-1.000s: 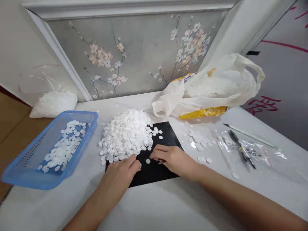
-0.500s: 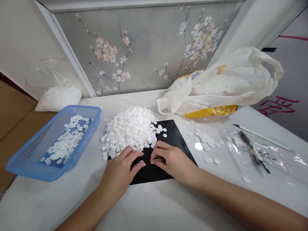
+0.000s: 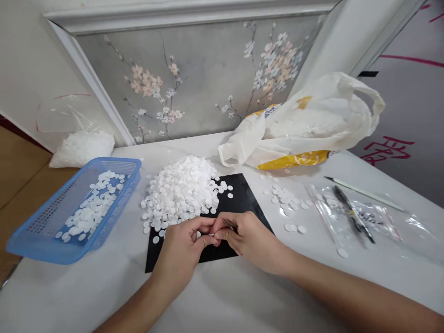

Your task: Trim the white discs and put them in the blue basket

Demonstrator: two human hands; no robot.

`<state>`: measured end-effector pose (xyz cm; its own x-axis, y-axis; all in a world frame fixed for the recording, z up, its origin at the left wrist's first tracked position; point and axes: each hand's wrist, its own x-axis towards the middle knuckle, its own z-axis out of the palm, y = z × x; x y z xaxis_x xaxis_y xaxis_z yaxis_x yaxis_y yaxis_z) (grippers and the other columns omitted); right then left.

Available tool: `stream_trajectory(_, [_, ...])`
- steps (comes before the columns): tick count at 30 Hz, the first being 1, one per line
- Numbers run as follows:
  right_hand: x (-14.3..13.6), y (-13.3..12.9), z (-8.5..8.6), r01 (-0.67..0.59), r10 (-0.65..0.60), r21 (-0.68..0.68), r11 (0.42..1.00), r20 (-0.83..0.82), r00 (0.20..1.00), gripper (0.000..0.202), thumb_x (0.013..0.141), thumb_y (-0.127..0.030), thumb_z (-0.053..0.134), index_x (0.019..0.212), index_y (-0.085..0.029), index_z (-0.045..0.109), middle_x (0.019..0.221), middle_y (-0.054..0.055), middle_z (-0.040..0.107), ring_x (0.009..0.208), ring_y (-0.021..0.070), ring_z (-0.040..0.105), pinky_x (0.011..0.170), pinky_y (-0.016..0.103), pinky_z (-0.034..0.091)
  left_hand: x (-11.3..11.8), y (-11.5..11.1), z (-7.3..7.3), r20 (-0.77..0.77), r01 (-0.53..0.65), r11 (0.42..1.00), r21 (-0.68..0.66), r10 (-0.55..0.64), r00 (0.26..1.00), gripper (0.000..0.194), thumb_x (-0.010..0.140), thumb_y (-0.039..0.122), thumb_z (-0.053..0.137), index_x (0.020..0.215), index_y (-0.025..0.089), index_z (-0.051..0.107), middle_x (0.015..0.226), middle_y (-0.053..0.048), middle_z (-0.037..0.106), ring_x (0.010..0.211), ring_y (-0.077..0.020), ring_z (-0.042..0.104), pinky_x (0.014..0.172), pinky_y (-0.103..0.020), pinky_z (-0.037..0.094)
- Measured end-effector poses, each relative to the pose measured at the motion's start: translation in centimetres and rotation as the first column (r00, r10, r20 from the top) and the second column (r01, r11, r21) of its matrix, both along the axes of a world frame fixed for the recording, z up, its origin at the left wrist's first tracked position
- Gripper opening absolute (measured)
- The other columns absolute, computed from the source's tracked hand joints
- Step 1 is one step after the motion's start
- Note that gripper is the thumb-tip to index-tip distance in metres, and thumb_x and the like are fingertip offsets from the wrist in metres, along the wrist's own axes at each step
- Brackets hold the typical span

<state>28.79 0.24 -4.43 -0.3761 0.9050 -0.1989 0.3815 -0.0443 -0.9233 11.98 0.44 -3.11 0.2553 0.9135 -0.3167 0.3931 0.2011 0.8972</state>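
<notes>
My left hand (image 3: 185, 245) is closed in a pinch, thumb and finger meeting on a small white disc (image 3: 212, 235) above the black mat (image 3: 225, 249). Against its fingertips, my right hand (image 3: 251, 238) is pinched too, its fingers wrapped round a thin, brownish, metallic-looking tool (image 3: 229, 224) whose kind I cannot make out. The fingers hide most of the disc and the tool's tip. Just behind the hands, a heap of white discs (image 3: 185, 187) covers the mat's far left part and spills onto the table.
On the left stands a blue basket (image 3: 38, 226) with discs inside, and behind it a clear bag of white pieces (image 3: 83, 149). A white plastic bag (image 3: 305, 125) lies at back right. Loose discs (image 3: 284, 196), a pen (image 3: 354, 215), a white stick (image 3: 367, 192) and zip bags (image 3: 322, 217) lie right.
My hands have come together over the mat; they were apart before. My left fingers have closed from a spread position onto a disc. The view has shifted slightly.
</notes>
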Motion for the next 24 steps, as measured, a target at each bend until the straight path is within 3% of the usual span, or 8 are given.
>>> stream_trajectory(4, [0.6,0.4,-0.1,0.067,-0.067,-0.003,0.998,0.087,0.994,0.033,0.094,-0.039,0.037,0.070,-0.018,0.047,0.052,-0.003,0.054,0.041,0.0080,0.041,0.044,0.021,0.033,-0.4,0.3,-0.7,0.074,-0.106,0.990,-0.096,0.113,0.991,0.020,0.071,0.023,0.068,0.090,0.021,0.073,0.080,-0.002,0.071,0.077,-0.0153,0.062,0.072,-0.023,0.044])
stream_trajectory(6, [1.2,0.5,0.0,0.073,-0.090,0.091,0.993,0.200,0.976,0.042,0.094,-0.049,0.034,0.068,-0.018,0.047,0.050,-0.003,0.046,0.045,0.0099,0.042,0.045,0.022,0.032,-0.8,0.4,-1.0,0.143,-0.104,0.983,-0.151,0.125,0.982,0.021,0.071,0.030,0.070,0.088,0.018,0.072,0.081,-0.005,0.072,0.065,-0.0116,0.058,0.061,-0.021,0.043])
stream_trajectory(8, [1.7,0.5,0.0,0.051,-0.094,0.161,0.986,0.278,0.956,0.042,0.092,-0.054,0.035,0.081,-0.018,0.053,0.055,-0.003,0.044,0.050,0.0116,0.043,0.047,0.023,0.033,-1.1,0.5,-1.0,0.207,-0.086,0.974,-0.210,0.130,0.970,0.027,0.075,0.039,0.068,0.089,0.016,0.070,0.083,-0.007,0.071,0.045,-0.0039,0.041,0.045,-0.019,0.030])
stream_trajectory(10, [1.9,0.4,0.0,0.015,-0.076,0.202,0.979,0.296,0.952,0.041,0.095,-0.050,0.033,0.112,-0.019,0.053,0.068,0.000,0.051,0.061,0.0140,0.050,0.055,0.024,0.040,-1.4,0.4,-0.9,0.269,-0.071,0.956,-0.285,0.151,0.951,0.033,0.077,0.043,0.065,0.096,0.016,0.067,0.087,-0.009,0.071,0.038,0.0003,0.022,0.040,-0.020,0.015])
stream_trajectory(13, [1.8,0.0,-0.3,-0.063,-0.022,0.290,0.955,0.280,0.960,0.046,0.099,-0.038,0.026,0.141,-0.023,0.035,0.091,0.006,0.053,0.079,0.0152,0.054,0.073,0.028,0.047,-1.6,0.2,-0.6,0.339,-0.049,0.926,-0.375,0.186,0.922,0.037,0.078,0.041,0.066,0.106,0.017,0.063,0.091,-0.009,0.069,0.038,0.0017,0.016,0.040,-0.021,0.009])
stream_trajectory(16, [1.4,-0.4,-0.8,-0.128,0.026,0.419,0.899,0.240,0.970,0.044,0.099,-0.029,0.031,0.142,-0.022,0.037,0.086,0.005,0.051,0.073,0.0125,0.052,0.069,0.025,0.048,-1.6,0.0,-0.4,0.372,-0.050,0.910,-0.412,0.218,0.903,0.035,0.078,0.039,0.067,0.102,0.015,0.062,0.080,-0.006,0.068,0.037,0.0019,0.016,0.040,-0.021,0.009])
stream_trajectory(20, [0.9,-0.8,-1.3,-0.096,-0.019,0.592,0.800,0.185,0.983,0.040,0.096,-0.022,0.040,0.136,-0.020,0.046,0.080,0.004,0.051,0.069,0.0105,0.051,0.063,0.021,0.047,-1.5,-0.1,-0.5,0.375,-0.102,0.898,-0.427,0.279,0.884,0.029,0.077,0.038,0.067,0.094,0.014,0.064,0.059,0.002,0.058,0.036,0.0007,0.016,0.039,-0.021,0.010])
stream_trajectory(24, [0.6,-1.0,-1.3,-0.075,-0.078,0.627,0.776,0.212,0.974,0.038,0.095,-0.022,0.043,0.133,-0.022,0.050,0.081,0.004,0.054,0.066,0.0098,0.051,0.058,0.021,0.046,-1.5,-0.2,-0.5,0.376,-0.122,0.887,-0.446,0.309,0.874,0.031,0.076,0.039,0.068,0.093,0.013,0.065,0.045,0.008,0.041,0.037,-0.0003,0.014,0.039,-0.020,0.009])
